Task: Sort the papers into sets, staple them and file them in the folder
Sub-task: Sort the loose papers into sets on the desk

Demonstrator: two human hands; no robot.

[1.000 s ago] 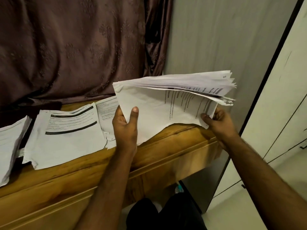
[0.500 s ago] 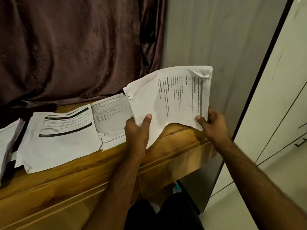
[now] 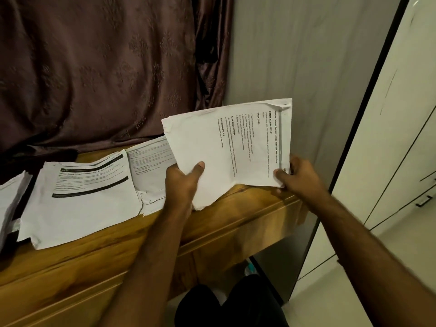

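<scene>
I hold a stack of printed white papers (image 3: 226, 147) tilted up above the right end of the wooden table (image 3: 212, 227), its text running sideways. My left hand (image 3: 182, 182) grips the stack's lower left part, thumb on the top sheet. My right hand (image 3: 298, 177) pinches its lower right corner. On the table to the left lie a pile with black header bars (image 3: 82, 194), a second pile (image 3: 151, 166) partly under the held stack, and another pile (image 3: 11, 199) at the far left edge. No stapler or folder is visible.
A dark brown curtain (image 3: 106, 67) hangs behind the table. A grey wall panel (image 3: 318, 67) and white cabinet doors (image 3: 401, 138) stand at the right. The table's front edge runs diagonally; my dark-clad legs (image 3: 226, 305) are below it.
The fanned, raised sheets of the held stack have dropped flat, so the top page now faces me. The view has shifted slightly; both hands keep their grip.
</scene>
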